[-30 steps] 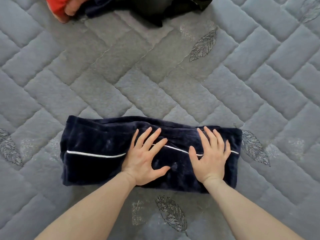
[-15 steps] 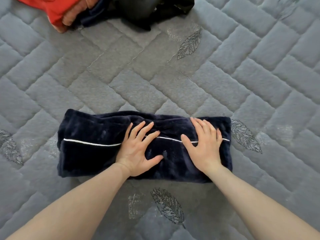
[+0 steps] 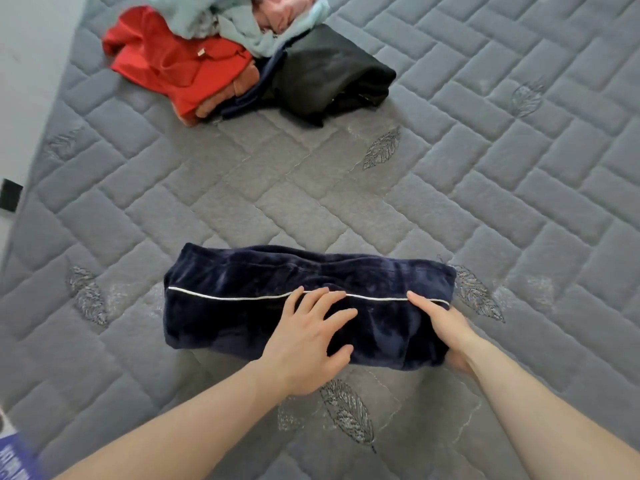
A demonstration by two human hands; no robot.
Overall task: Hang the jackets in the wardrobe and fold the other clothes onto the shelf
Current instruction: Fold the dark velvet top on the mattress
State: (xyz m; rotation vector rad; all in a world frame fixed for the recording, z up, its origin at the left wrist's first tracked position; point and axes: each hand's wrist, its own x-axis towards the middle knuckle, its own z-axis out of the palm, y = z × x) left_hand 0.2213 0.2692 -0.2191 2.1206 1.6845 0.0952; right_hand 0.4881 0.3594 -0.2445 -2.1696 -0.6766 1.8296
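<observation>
Pressing the folded navy garment [image 3: 263, 299], no legible labels.

Quilted grey bed [image 3: 450, 209], navy garment [image 3: 242, 306], clothes pile [image 3: 242, 60]

navy garment [image 3: 242, 306], white piping [image 3: 225, 297]

A grey quilted mattress [image 3: 242, 188] stitched with leaf motifs fills the view, a pale wall [image 3: 31, 81] at its left edge.
</observation>
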